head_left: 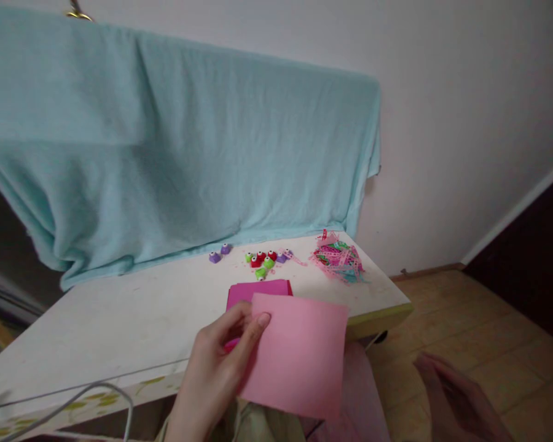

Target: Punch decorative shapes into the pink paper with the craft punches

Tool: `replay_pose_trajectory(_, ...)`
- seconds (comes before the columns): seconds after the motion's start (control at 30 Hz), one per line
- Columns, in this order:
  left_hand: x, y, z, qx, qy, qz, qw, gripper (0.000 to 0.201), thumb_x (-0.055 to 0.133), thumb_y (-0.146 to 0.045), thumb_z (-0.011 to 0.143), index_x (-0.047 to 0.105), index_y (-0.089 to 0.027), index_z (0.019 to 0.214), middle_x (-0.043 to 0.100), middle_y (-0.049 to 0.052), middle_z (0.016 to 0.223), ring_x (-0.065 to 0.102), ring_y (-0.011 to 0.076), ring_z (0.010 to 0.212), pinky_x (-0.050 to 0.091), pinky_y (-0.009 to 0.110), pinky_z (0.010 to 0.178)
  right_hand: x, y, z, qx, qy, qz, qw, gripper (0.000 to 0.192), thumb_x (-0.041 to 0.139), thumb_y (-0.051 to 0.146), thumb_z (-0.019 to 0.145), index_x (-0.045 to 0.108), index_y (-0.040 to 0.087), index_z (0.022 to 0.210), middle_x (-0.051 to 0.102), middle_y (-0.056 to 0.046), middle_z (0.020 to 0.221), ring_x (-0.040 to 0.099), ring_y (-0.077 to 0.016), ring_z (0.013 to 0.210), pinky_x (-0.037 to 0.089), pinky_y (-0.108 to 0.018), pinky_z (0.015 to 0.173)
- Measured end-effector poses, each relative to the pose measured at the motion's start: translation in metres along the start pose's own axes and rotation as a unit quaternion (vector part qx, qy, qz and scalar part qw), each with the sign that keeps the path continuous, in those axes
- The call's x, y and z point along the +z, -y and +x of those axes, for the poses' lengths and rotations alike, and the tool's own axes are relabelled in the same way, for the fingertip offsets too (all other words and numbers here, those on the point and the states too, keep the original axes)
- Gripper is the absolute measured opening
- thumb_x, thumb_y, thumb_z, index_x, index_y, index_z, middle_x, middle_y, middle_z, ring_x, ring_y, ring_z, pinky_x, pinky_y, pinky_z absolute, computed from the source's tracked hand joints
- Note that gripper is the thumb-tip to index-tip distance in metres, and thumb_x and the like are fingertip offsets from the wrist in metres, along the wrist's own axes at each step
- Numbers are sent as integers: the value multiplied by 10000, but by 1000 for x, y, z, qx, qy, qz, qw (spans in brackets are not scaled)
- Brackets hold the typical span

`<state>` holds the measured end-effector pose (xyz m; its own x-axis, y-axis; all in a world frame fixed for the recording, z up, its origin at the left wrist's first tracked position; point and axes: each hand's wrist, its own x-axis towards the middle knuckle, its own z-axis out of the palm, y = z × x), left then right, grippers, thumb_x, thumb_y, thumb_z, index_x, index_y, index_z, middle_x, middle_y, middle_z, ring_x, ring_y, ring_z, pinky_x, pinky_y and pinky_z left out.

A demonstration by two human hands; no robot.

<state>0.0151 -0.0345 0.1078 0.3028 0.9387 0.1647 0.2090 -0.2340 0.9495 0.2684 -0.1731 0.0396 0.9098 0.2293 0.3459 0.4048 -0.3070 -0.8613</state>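
Note:
My left hand (225, 350) pinches a square sheet of pink paper (299, 356) by its left edge, thumb on top, above the front edge of the white table (133, 319). Partly behind the sheet lies a stack of magenta and red paper (258, 290) on the table. Off to the lower right is my right hand (461, 399), away from the paper over the floor. It is dim and a little blurred, its thumb and fingers curved slightly apart, and nothing shows in it.
Several small purple, green and red pieces with white round tops (260, 259) sit at the table's back. Right of them is a heap of punched coloured paper strips (338, 261). A light blue towel (212, 141) hangs behind. A grey cable (96, 388) curves at front left.

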Motion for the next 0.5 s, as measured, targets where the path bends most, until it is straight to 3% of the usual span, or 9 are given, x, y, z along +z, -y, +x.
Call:
replay_pose_trajectory(0.1, 11, -4, -4, 14, 61, 31, 998, 311, 537, -411, 880, 539, -160, 697, 520, -9, 658, 474, 115, 629, 375, 172, 571, 8, 44, -28, -39, 71, 134, 988, 300, 699, 480, 721, 701, 194, 808, 704, -66, 904, 658, -253, 788, 515, -299, 626)
replay_pose_trajectory(0.17, 16, -5, -5, 20, 88, 44, 995, 317, 528, -405, 888, 525, -162, 684, 503, -15, 644, 457, 112, 620, 356, 173, 559, 14, 59, -41, -37, 94, 188, 977, 276, 650, 457, 783, 697, 186, 805, 704, -64, 847, 660, -235, 773, 525, -287, 668)
replay_pose_trajectory(0.5, 20, -3, -2, 30, 96, 52, 994, 313, 513, -400, 901, 507, -167, 691, 456, -34, 631, 430, 101, 595, 327, 176, 546, 15, 52, -41, -91, 126, 249, 956, 189, 634, 346, 815, 690, 175, 760, 694, -73, 797, 653, -225, 766, 531, -300, 723)
